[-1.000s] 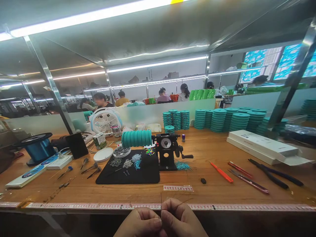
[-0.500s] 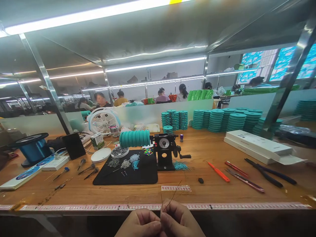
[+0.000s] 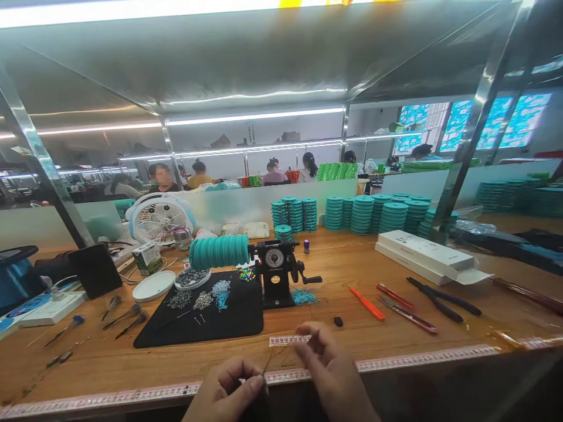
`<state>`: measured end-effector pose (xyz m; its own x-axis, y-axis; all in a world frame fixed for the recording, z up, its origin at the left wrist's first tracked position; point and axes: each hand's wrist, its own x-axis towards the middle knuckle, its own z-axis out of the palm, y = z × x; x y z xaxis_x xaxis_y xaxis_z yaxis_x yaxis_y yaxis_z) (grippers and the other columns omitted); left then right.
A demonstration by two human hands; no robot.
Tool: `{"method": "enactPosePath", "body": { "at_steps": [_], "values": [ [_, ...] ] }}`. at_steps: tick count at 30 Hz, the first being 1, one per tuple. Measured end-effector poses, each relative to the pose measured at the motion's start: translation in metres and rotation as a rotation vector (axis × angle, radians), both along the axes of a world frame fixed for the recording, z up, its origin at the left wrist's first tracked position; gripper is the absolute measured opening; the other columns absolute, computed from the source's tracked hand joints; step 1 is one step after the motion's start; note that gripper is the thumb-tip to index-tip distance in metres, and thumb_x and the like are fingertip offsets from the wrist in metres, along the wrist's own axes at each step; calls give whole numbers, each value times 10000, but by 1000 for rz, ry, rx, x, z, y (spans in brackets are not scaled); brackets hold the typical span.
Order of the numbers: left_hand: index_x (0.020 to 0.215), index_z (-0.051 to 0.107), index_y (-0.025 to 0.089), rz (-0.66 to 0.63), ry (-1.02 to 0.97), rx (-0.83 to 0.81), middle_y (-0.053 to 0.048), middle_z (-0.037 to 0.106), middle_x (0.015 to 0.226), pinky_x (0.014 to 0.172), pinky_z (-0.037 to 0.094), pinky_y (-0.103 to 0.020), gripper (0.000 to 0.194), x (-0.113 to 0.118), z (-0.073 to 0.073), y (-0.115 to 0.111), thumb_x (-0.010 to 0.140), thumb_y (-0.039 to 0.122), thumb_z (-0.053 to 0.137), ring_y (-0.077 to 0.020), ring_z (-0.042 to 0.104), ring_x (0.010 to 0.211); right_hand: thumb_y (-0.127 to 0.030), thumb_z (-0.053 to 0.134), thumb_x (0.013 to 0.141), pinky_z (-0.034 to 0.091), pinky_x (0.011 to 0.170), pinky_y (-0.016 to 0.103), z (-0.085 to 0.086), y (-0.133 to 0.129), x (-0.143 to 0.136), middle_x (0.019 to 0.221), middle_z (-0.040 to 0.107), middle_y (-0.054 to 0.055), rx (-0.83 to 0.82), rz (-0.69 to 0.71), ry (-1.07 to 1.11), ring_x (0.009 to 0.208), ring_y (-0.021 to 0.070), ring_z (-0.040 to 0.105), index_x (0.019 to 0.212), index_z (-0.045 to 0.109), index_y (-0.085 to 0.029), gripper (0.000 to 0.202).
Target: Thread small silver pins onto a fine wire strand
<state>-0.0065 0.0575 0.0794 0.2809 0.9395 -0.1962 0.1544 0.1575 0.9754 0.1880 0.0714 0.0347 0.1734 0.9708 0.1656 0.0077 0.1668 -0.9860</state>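
A thin dark wire (image 3: 275, 356) is pinched at its lower end between thumb and forefinger of the left hand (image 3: 229, 390) at six o'clock, and its upper end is nipped by the fingertips of the right hand (image 3: 328, 366) toward five o'clock, just above the measuring tape (image 3: 417, 356) fixed along the near edge of the wooden bench (image 3: 352, 275). At twelve o'clock from the hands a black mat (image 3: 220, 319) strewn with small parts is laid beside a hand-cranked winder (image 3: 277, 272); stacks of teal spools (image 3: 373, 214) are ranged at one o'clock, a small fan (image 3: 158, 220) at ten o'clock; other people are seated at benches beyond under strip lights.
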Motion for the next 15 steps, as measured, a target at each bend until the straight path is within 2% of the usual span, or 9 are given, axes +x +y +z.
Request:
{"method": "enactPosePath", "body": {
  "at_steps": [1, 2, 4, 5, 7, 9, 11, 13, 15],
  "values": [
    [691, 651, 168, 33, -5, 4, -6, 622, 701, 721, 360, -272, 304, 0, 2, 5, 686, 466, 710, -167, 507, 728, -472, 616, 752, 372, 574, 291, 6, 10, 12, 644, 536, -21, -73, -114, -89, 585, 172, 485, 980, 568, -191, 365],
    [688, 649, 169, 60, -31, 1, -9, 636, 706, 727, 362, -268, 287, 1, 3, 10, 690, 450, 707, -165, 515, 734, -434, 633, 739, 380, 565, 292, 11, 20, 22, 694, 578, -10, -156, -150, -129, 569, 166, 496, 1012, 550, -191, 375],
    [682, 636, 162, 91, -128, -41, -21, 661, 712, 708, 371, -253, 258, 5, 3, 22, 680, 406, 719, -151, 526, 720, -345, 643, 714, 415, 552, 280, 16, 41, 37, 847, 642, 29, -257, -91, -96, 541, 133, 517, 954, 549, -185, 303],
    [668, 622, 157, 102, -185, -76, -24, 662, 692, 685, 377, -243, 252, 8, 3, 27, 666, 384, 732, -141, 533, 700, -312, 634, 701, 402, 495, 266, 16, 49, 40, 822, 657, 38, -294, -36, -73, 491, 118, 505, 883, 560, -177, 238],
    [659, 592, 153, 117, -291, -160, -19, 655, 653, 628, 388, -222, 245, 14, 3, 36, 638, 332, 757, -125, 558, 654, -280, 608, 684, 298, 366, 228, 15, 61, 44, 627, 638, 21, -350, 83, -39, 369, 86, 425, 702, 561, -171, 120],
    [669, 573, 155, 132, -320, -210, -13, 656, 644, 511, 358, -188, 237, 19, 3, 44, 628, 293, 761, -117, 585, 604, -288, 604, 673, 177, 318, 201, 19, 66, 49, 468, 559, -19, -387, 174, -13, 306, 57, 336, 567, 525, -181, 170],
    [684, 563, 159, 140, -280, -213, -23, 676, 672, 387, 237, -166, 228, 22, 2, 50, 633, 285, 746, -113, 593, 546, -323, 618, 676, 125, 318, 184, 31, 64, 58, 438, 523, -43, -380, 231, 18, 300, 32, 283, 539, 506, -182, 226],
    [679, 548, 161, 135, -231, -230, -54, 704, 704, 352, 117, -174, 230, 25, -3, 59, 628, 288, 734, -120, 602, 508, -355, 636, 679, 107, 332, 178, 49, 58, 66, 458, 524, -55, -350, 278, 59, 310, 16, 251, 571, 512, -177, 242],
    [667, 537, 160, 120, -233, -274, -81, 720, 723, 361, 105, -175, 241, 30, -11, 67, 603, 274, 738, -144, 629, 519, -375, 621, 703, 101, 337, 187, 63, 49, 64, 466, 534, -60, -315, 328, 80, 307, 15, 221, 620, 521, -180, 234]
  ]
}}
